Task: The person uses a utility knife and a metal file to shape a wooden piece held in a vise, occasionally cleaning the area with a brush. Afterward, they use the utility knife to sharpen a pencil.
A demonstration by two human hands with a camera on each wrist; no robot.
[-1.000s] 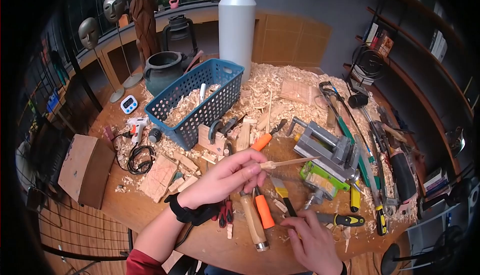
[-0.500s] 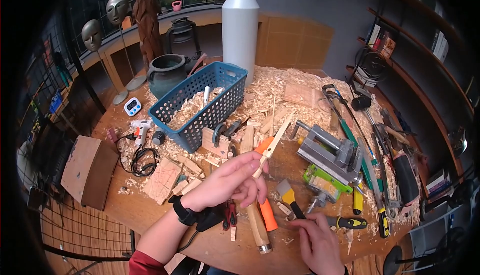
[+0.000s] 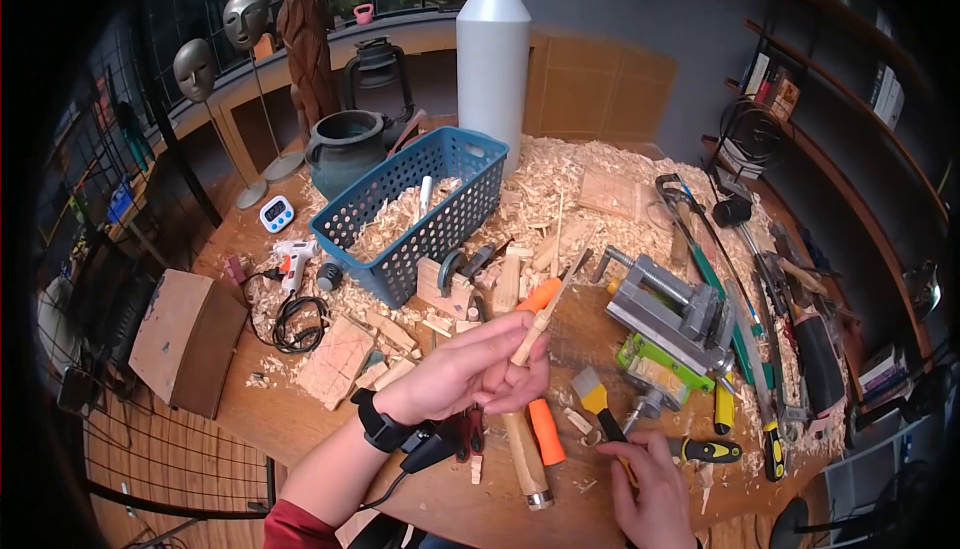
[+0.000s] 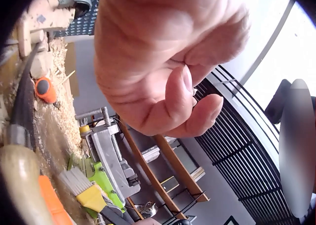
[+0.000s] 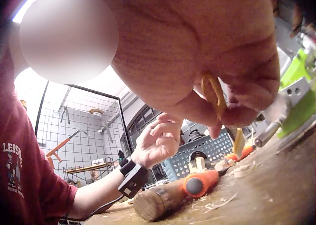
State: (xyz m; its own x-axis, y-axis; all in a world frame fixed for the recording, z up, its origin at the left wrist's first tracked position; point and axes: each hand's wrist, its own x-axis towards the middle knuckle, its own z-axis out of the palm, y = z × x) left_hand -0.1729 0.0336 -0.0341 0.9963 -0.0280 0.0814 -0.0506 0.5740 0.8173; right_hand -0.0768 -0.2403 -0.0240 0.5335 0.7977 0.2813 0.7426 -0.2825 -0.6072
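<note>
My left hand (image 3: 480, 374) pinches a slim carved wooden stick (image 3: 534, 337) between thumb and fingers, above the middle of the workbench. Its thin flat end points up and away; its thicker end sits at the fingertips. In the left wrist view the hand (image 4: 158, 81) hides the stick almost wholly. Low on the right, my right hand (image 3: 655, 494) grips a flat brush (image 3: 592, 392) by its black handle, bristles pointing away. The handle's yellow end (image 5: 213, 94) shows between the fingers in the right wrist view. Below the left hand lie a wooden-handled chisel (image 3: 527, 459) and an orange-handled tool (image 3: 546, 431).
A vise (image 3: 670, 314) with a green base stands right of the hands. Behind is a blue basket (image 3: 405, 264) of shavings, beside a wooden block (image 3: 335, 359) and glue gun (image 3: 293, 261). Saws and a yellow-black handle (image 3: 712, 450) lie at right; wood shavings (image 3: 560, 164) cover the back.
The stick in my left hand has swung from pointing right to pointing up and away, and turned its narrow side to view. My right hand keeps the brush, its bristles now angled slightly differently.
</note>
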